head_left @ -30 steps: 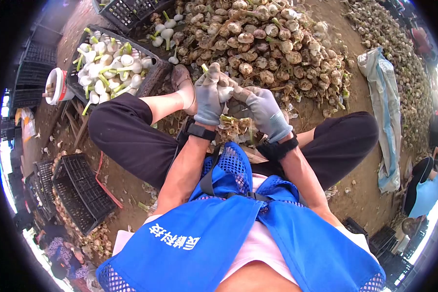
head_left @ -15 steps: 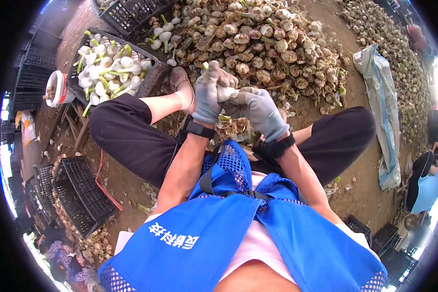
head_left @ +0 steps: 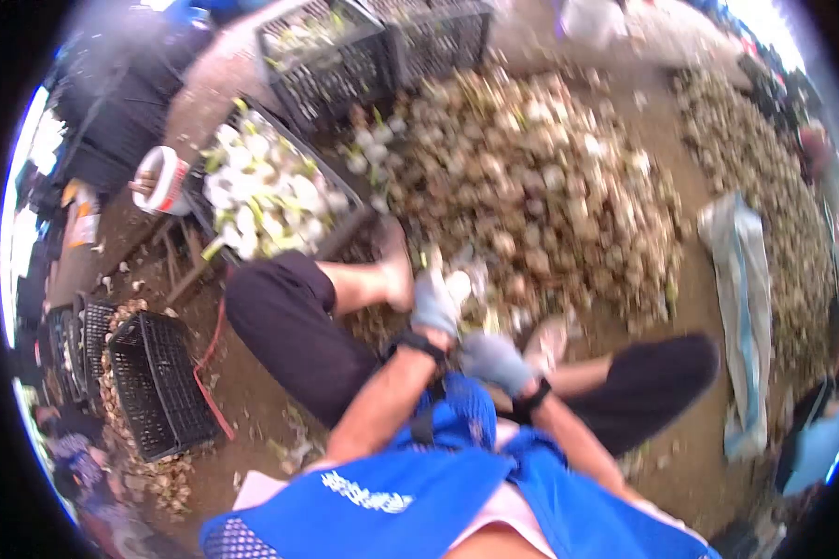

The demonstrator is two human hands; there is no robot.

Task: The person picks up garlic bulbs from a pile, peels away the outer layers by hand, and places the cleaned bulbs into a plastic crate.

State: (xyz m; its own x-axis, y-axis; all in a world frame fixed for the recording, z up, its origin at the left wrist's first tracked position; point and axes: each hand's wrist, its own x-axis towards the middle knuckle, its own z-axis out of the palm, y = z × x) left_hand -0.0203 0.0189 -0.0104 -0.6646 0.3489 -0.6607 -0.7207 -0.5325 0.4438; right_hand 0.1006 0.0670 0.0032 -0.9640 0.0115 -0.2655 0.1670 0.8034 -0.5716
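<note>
Between my bent legs, my left hand point(head_left: 436, 303), in a grey glove, is closed on a white garlic bulb point(head_left: 458, 284). Lower and to its right is my right hand point(head_left: 496, 361), also gloved, its fingers curled in. Whatever it may hold is hidden and smeared by motion. A large heap of unpeeled garlic point(head_left: 541, 186) lies just beyond both hands. At the upper left, a black crate point(head_left: 345, 226) is filled with cleaned white bulbs point(head_left: 261, 191) with green stems.
Two more crates point(head_left: 340, 79) stand behind the full one. A white bucket point(head_left: 163, 182) is at the left, above an empty black crate point(head_left: 158, 387). On the right lie a pale sack point(head_left: 741, 317) and another garlic heap point(head_left: 755, 168). A person in light blue point(head_left: 814, 447) is at the far right.
The view has shifted and blurred. My hands, together at the bulb before, are now apart. The right hand has let go of the bulb and drawn back toward my body.
</note>
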